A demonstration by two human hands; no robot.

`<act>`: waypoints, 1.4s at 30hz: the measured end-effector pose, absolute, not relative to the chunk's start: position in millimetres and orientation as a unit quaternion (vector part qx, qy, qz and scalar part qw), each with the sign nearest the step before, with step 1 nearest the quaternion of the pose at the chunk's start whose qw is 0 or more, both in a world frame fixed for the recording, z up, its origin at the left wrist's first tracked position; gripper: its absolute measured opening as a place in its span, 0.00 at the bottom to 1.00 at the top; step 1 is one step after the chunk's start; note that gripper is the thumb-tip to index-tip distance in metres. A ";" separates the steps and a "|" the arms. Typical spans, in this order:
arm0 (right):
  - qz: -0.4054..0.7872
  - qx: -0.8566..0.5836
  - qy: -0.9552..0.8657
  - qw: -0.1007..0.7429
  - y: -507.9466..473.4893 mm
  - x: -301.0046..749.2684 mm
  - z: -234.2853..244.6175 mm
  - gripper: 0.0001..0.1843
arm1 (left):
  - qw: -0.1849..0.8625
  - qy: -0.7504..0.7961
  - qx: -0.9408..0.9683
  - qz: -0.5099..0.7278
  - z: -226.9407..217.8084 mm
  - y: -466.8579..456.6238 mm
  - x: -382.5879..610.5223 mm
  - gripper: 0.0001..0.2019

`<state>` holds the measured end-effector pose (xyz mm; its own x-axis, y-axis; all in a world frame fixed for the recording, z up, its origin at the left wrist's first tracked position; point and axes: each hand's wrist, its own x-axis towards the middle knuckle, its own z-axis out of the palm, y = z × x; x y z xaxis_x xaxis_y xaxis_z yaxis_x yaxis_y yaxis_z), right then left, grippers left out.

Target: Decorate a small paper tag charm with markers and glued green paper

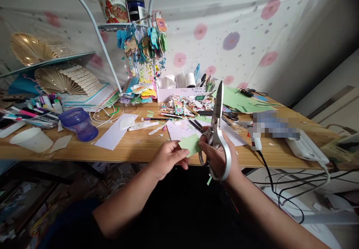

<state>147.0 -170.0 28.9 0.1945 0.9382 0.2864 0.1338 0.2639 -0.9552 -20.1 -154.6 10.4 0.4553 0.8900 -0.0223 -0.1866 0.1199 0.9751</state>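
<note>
A small piece of green paper (189,144) is pinched between my two hands in front of the desk's near edge. My left hand (168,158) grips its left end with thumb and fingers. The right end lies under the thumb of my right hand (217,155). That same hand also holds a pair of large metal scissors (218,110), blades pointing up and handle loops around the palm. Part of the right hand's fingers is hidden behind the scissors. Below the right hand a thin green paper strip (209,180) shows against dark clothing.
Green sheets (246,101) lie at the back right. A hot glue gun (255,140) stands at right, its cable trailing off the edge. A purple cup (80,123) and a white cup (32,140) are left. Paper ornaments (146,41) hang from a lamp stand behind.
</note>
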 end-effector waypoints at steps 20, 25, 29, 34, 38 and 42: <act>0.399 -0.485 -0.559 0.542 -170.8 151.1 33.4 0.22 | 0.568 0.410 0.603 0.381 24.5 -154.9 -20.0 0.08; 0.384 -0.489 -0.535 0.572 -170.9 143.7 32.9 0.21 | 0.602 0.388 0.550 0.430 26.0 -155.5 -20.5 0.10; 0.373 -0.469 -0.508 0.619 -168.7 139.7 25.0 0.21 | 0.667 0.331 0.435 0.506 10.9 -162.9 -6.4 0.15; 0.377 -0.451 -0.512 0.627 -169.8 140.4 16.5 0.20 | 0.617 0.363 0.464 0.522 -2.4 -164.3 1.7 0.17; 0.432 -0.417 -0.565 0.566 -182.0 150.5 13.7 0.25 | 0.586 0.383 0.488 0.521 4.6 -158.9 -10.1 0.17; 0.502 -0.396 -0.627 0.445 -204.4 168.0 9.1 0.31 | 0.568 0.393 0.521 0.502 17.8 -154.2 -28.0 0.16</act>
